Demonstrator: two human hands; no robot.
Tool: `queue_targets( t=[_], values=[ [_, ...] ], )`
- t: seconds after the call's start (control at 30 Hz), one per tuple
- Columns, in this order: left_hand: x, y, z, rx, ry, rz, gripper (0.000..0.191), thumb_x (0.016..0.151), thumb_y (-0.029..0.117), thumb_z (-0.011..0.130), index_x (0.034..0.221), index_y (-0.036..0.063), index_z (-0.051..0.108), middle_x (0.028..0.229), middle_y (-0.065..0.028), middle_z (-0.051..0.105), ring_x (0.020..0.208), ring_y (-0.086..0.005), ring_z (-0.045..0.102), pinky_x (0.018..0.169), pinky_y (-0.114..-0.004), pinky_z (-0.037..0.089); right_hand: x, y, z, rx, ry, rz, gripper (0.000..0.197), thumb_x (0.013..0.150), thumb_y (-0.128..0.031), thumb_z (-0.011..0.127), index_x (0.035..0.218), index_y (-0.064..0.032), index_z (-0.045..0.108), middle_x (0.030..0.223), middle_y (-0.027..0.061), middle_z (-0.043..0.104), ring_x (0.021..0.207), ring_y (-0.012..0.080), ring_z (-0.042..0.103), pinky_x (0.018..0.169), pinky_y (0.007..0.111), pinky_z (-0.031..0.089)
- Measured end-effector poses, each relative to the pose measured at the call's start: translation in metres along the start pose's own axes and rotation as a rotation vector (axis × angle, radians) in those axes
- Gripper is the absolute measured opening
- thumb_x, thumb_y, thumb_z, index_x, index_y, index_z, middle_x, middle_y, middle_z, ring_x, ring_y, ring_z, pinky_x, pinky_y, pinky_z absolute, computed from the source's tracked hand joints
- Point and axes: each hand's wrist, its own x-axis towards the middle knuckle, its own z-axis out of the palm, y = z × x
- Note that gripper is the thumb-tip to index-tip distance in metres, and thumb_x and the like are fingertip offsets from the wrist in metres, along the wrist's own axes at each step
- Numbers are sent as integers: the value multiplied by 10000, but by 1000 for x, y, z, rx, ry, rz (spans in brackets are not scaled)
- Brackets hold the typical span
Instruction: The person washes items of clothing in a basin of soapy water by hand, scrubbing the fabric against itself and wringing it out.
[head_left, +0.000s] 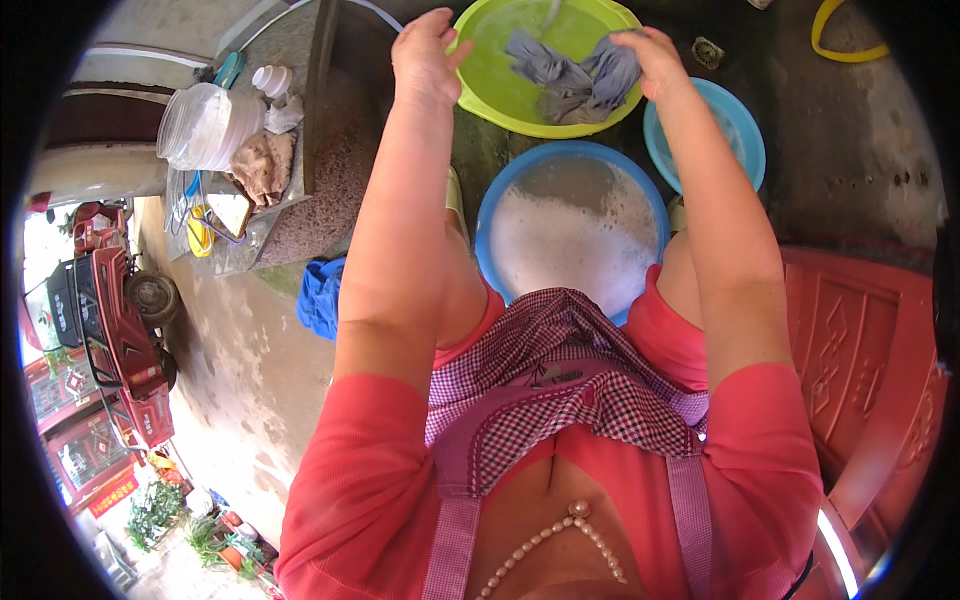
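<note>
My right hand (654, 61) grips one end of a wet grey cloth (592, 82) at the right rim of a yellow-green basin (495, 116). The rest of the cloth lies in the basin's cloudy water, and a thin stream of water or a hose end shows at the basin's top. Above the left rim, my left hand (429, 54) is raised with its fingers apart and nothing in it. Closer to my knees stands a blue basin (489, 180) full of suds. A smaller light-blue basin (757, 154) with water is partly behind my right forearm.
A stone ledge (319, 97) at the left bears clear plastic tubs (214, 127), a brown cloth (262, 166) and a yellow-handled item. Blue fabric (321, 296) lies below it. A scrubbing pad (707, 52) and yellow ring (847, 56) are at upper right; a red panelled door (847, 352) stands right.
</note>
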Motion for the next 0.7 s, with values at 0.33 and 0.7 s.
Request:
queue_targets(
  t=[0.33,0.7],
  values=[
    [-51,19,19,60,-67,7,183,828,115,561,987,26,582,1010,-73,582,985,-213,522,813,-368,460,-58,34,28,-913,-538,16,828,572,-92,696,1320,13,357,1093,222,565,987,285,555,748,343,476],
    [-55,30,15,71,3,-45,69,798,129,548,845,105,593,789,-6,569,729,-124,528,650,-264,422,-31,-197,104,-486,-90,-338,413,715,-94,647,1055,-59,413,813,82,520,689,195,530,619,336,454]
  ],
)
